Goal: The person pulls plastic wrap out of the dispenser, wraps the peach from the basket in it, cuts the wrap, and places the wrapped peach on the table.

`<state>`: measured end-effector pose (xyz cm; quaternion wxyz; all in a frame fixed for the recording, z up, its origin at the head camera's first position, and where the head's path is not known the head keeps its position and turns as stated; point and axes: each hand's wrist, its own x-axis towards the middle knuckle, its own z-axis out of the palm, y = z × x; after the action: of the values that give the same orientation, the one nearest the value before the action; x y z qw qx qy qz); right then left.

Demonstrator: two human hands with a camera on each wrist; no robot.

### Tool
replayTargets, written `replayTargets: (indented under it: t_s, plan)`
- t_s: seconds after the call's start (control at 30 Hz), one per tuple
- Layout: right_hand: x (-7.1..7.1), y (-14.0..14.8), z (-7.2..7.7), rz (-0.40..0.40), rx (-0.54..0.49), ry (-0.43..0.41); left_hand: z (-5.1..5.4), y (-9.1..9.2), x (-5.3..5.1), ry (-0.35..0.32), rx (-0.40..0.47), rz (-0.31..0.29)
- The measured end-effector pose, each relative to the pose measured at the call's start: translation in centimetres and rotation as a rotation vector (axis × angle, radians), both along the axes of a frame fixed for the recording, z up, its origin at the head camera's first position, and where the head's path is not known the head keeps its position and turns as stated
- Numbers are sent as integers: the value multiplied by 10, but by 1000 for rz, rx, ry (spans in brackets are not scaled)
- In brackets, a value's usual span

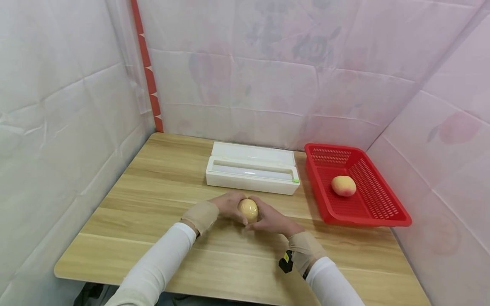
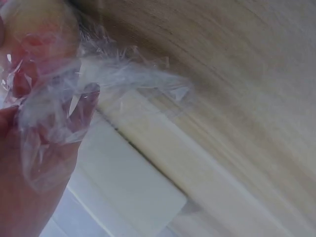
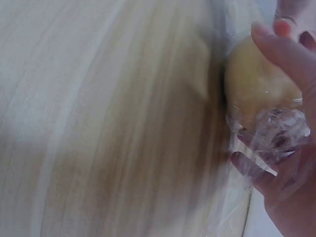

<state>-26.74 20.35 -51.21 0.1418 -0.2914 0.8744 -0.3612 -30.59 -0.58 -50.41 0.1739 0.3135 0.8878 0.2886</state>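
Observation:
A peach (image 1: pixel 248 211) lies between both hands near the middle of the table. My left hand (image 1: pixel 231 205) grips it from the left, and my right hand (image 1: pixel 272 219) holds it from the right with curled fingers. Clear plastic wrap (image 2: pixel 128 79) covers the fruit; in the left wrist view a crumpled loose end sticks out past the fingers. Seen from the right wrist, more bunched wrap (image 3: pixel 284 126) lies under the yellow peach (image 3: pixel 256 79), by the fingers. The hands partly hide the fruit's sides.
Behind the hands stands a white cling film box (image 1: pixel 249 182), lid raised, with a roll (image 1: pixel 250 171) inside. To the right, a red plastic basket (image 1: pixel 367 222) contains another peach (image 1: pixel 343 186). White sheets (image 1: pixel 229 85) hang around the wooden table (image 1: pixel 126 221).

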Motion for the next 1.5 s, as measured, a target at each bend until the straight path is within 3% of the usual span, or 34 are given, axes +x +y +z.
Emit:
replayTargets:
  t_s: [0.13,0.23,0.37,0.47,0.67,0.77,0.93,1.0,1.07,1.2,1.33,1.5]
  plan:
    - [0,-6,-3,-23,29,70,0,-5,-1,-68,26,23]
    - [-1,-8,-4,-67,42,82,4,-8,0,-61,32,46]
    - [-2,-9,-4,-109,32,63,12,-9,-1,93,112,92]
    - [-3,-9,-3,-145,33,36,20,-11,1,202,226,122]
    - [-2,-5,-3,-269,-12,-114,30,-16,16,272,370,212]
    - [-2,-1,-4,-312,-69,-190,29,-13,27,363,433,242]
    - [-2,1,6,-342,-203,-314,19,2,50,604,360,199]
    - [-1,-1,11,-369,-248,-341,13,10,57,648,302,212]
    - [0,-4,16,-390,-293,-357,7,17,61,630,269,252]
    - [3,-10,22,-380,-386,-385,3,25,59,422,328,326]
    - [6,-14,28,-376,-423,-435,8,26,49,218,454,356]
    - [8,-17,35,-400,-413,-443,16,24,37,75,493,404]
